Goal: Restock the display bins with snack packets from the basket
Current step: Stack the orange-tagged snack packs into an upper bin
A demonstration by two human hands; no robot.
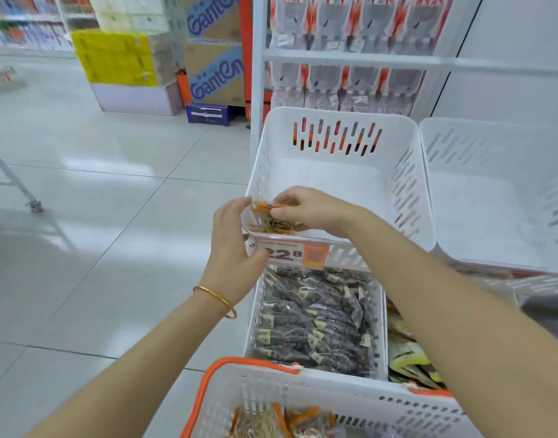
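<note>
Both hands hold orange-edged snack packets (pixel 273 221) at the front left corner of a white display bin (pixel 337 172), whose floor is otherwise bare. My left hand (pixel 232 235) curls round the packets from the left, over the bin's rim. My right hand (pixel 306 210) pinches the top packet from the right. The white basket with an orange rim (pixel 240 363) sits at the bottom of the view, with more orange-edged packets (pixel 290 422) inside.
A second white bin (pixel 492 191) stands to the right. Below, a lower bin (pixel 318 317) holds dark packets and another holds yellow packets (pixel 407 352). A price tag (pixel 293 252) hangs on the bin front. Cartons (pixel 214 67) stand on the tiled floor (pixel 97 184).
</note>
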